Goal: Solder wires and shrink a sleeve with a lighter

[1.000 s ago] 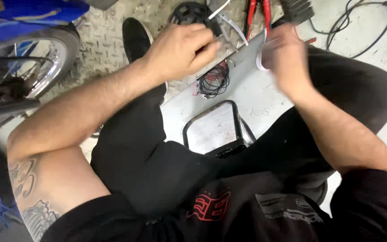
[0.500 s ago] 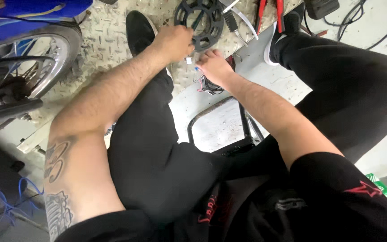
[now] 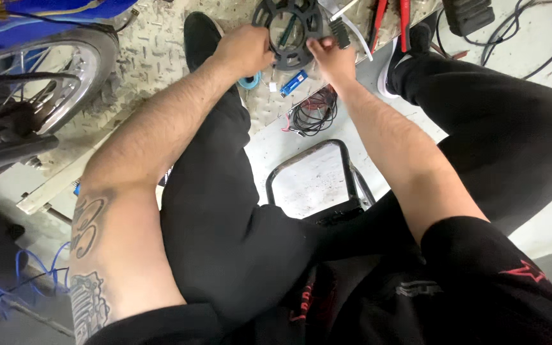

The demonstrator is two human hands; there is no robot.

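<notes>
Compared with the earlier frame, both hands now grip the black sprocket disc (image 3: 289, 32) at the top of the view, above the diamond-plate floor (image 3: 148, 57). The left hand (image 3: 245, 50) closes on its left rim; the right hand (image 3: 330, 59) pinches its right rim. The disc faces the camera, tilted slightly. A small blue rectangular packet (image 3: 294, 83) lies just below, beside coiled black wire (image 3: 314, 115).

- The bumpy metal floor plate (image 3: 154, 57) left of the left hand (image 3: 245, 50) is bare.
- A coil of black wire (image 3: 313, 115) and a small blue lighter (image 3: 294, 83) lie under the hands.
- The spoked silver bike wheel (image 3: 39, 83) blocks the far left.
</notes>
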